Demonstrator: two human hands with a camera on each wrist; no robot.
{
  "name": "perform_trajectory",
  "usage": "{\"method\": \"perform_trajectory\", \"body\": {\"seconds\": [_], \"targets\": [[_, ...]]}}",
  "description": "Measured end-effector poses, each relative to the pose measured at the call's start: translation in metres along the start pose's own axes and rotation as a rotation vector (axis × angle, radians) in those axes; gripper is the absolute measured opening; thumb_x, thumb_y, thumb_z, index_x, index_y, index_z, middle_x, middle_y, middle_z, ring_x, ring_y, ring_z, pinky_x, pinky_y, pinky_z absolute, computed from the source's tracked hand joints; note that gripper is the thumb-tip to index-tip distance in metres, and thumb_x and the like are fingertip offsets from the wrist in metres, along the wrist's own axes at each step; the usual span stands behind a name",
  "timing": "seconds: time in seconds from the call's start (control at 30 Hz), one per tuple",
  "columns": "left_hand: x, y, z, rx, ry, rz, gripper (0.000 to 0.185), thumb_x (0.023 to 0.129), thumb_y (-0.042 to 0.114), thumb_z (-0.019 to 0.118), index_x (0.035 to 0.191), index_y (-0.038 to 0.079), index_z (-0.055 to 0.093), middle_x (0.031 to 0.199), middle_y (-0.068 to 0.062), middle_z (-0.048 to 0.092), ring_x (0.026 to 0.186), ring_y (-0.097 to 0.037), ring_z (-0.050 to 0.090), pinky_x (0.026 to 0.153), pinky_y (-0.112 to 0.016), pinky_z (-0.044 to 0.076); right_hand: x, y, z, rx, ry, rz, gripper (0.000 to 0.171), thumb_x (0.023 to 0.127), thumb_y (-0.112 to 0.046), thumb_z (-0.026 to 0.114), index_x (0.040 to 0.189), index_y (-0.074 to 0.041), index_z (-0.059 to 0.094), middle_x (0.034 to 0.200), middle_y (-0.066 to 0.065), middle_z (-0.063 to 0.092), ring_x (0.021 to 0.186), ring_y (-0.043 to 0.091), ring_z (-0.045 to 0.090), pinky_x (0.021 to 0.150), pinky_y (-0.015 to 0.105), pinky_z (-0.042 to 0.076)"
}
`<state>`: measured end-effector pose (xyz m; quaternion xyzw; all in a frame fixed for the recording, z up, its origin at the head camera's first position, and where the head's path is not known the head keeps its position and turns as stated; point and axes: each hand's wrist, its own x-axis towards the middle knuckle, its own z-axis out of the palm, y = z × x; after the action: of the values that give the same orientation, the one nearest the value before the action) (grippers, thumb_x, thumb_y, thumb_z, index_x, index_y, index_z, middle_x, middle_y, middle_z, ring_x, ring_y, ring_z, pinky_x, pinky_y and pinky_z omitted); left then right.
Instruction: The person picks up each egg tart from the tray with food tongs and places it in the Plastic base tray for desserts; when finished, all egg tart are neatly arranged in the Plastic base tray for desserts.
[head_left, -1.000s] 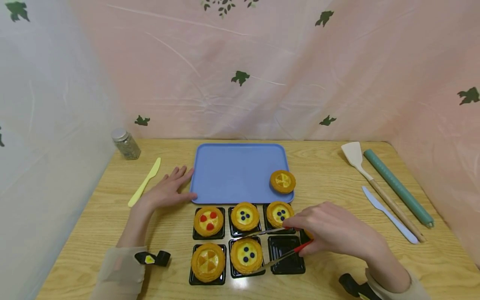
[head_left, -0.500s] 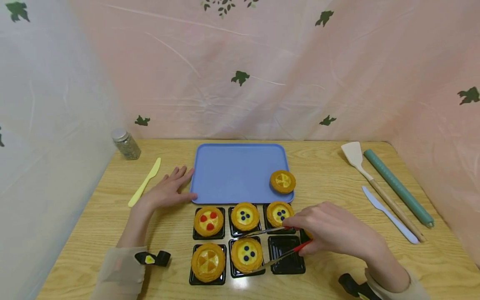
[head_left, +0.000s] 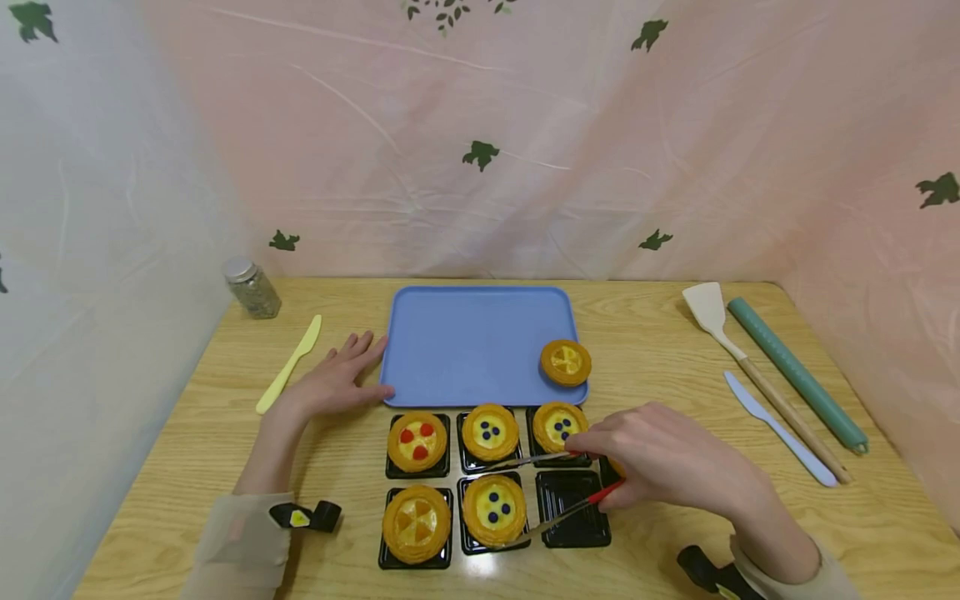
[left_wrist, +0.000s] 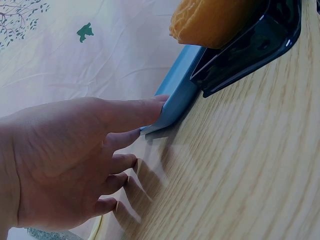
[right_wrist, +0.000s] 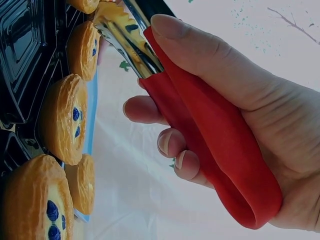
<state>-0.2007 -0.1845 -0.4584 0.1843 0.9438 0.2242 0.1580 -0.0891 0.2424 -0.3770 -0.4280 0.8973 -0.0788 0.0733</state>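
Note:
My right hand point(head_left: 660, 454) grips red-handled metal tongs point(right_wrist: 215, 130), thumb on one arm and fingers around the other. In the head view, the tongs' arms stretch left to either side of a blueberry tart point(head_left: 493, 510), which sits in a black plastic holder at the front middle. Whether both tips press on it, I cannot tell. My left hand point(head_left: 333, 383) lies with spread fingers at the left edge of a blue tray point(head_left: 480, 346); in the left wrist view its thumb touches the tray's rim. A tart with yellow wedges point(head_left: 566, 363) rests on the tray's right front corner.
Other black holders bear a strawberry tart point(head_left: 417, 443), an orange-wedge tart point(head_left: 416, 525) and two blueberry tarts. One black holder point(head_left: 572, 510) shows bare. Left: a jar point(head_left: 252, 289), a yellow knife point(head_left: 291, 364). Right: a spatula point(head_left: 765, 383), a blue knife point(head_left: 778, 429), a green rod point(head_left: 797, 375).

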Motion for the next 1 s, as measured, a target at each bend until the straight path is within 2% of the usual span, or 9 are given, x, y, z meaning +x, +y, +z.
{"method": "perform_trajectory", "body": {"seconds": [0.2,0.37,0.57,0.67,0.8,1.0], "targets": [[0.000,0.000,0.000,0.005,0.003,0.004,0.091,0.098,0.053,0.062,0.166,0.012,0.017,0.172,-0.026,0.009,0.159,-0.049,0.003,0.128,-0.069,0.005,-0.002,0.000,-0.001,0.010,0.009,-0.005,0.051,0.074,-0.042,0.091,0.119,-0.024,0.074,0.110,-0.013,0.078,0.078,-0.004,0.063,0.063,0.019,0.052],[0.000,0.000,0.000,0.007,0.001,0.005,0.091,0.098,0.053,0.062,0.166,0.012,0.017,0.171,-0.027,0.008,0.159,-0.049,0.003,0.128,-0.069,0.005,-0.006,0.002,-0.003,0.040,0.023,-0.013,0.055,0.075,-0.047,0.089,0.122,-0.022,0.074,0.112,-0.013,0.078,0.086,0.001,0.070,0.068,0.022,0.057],[0.001,0.000,0.000,0.006,0.001,0.001,0.091,0.098,0.053,0.062,0.166,0.012,0.017,0.172,-0.026,0.008,0.159,-0.049,0.002,0.128,-0.069,0.004,-0.013,0.012,-0.010,0.071,0.112,0.005,0.062,0.080,-0.057,0.082,0.128,-0.020,0.072,0.115,-0.009,0.078,0.090,0.004,0.072,0.070,0.025,0.059],[0.001,0.000,0.000,0.010,-0.001,0.006,0.091,0.098,0.054,0.061,0.166,0.012,0.017,0.172,-0.026,0.008,0.159,-0.049,0.002,0.128,-0.069,0.005,-0.018,0.023,-0.015,0.060,0.179,0.071,0.062,0.081,-0.058,0.080,0.129,-0.021,0.071,0.100,-0.016,0.075,0.078,-0.003,0.063,0.062,0.019,0.052],[0.001,0.000,-0.001,0.010,0.000,0.009,0.091,0.098,0.053,0.062,0.166,0.011,0.017,0.172,-0.026,0.009,0.159,-0.049,0.003,0.128,-0.069,0.005,-0.020,0.043,-0.022,0.046,0.239,0.227,0.060,0.077,-0.053,0.086,0.127,-0.025,0.070,0.078,-0.021,0.057,0.064,-0.005,0.045,0.054,0.015,0.038],[0.000,-0.001,0.000,0.009,0.007,0.006,0.091,0.098,0.054,0.062,0.166,0.012,0.017,0.172,-0.025,0.008,0.160,-0.049,0.002,0.128,-0.069,0.004,-0.022,0.082,-0.018,0.032,0.252,0.411,0.063,0.074,-0.052,0.090,0.125,-0.021,0.071,0.075,-0.013,0.059,0.063,0.002,0.044,0.054,0.020,0.035]]}}
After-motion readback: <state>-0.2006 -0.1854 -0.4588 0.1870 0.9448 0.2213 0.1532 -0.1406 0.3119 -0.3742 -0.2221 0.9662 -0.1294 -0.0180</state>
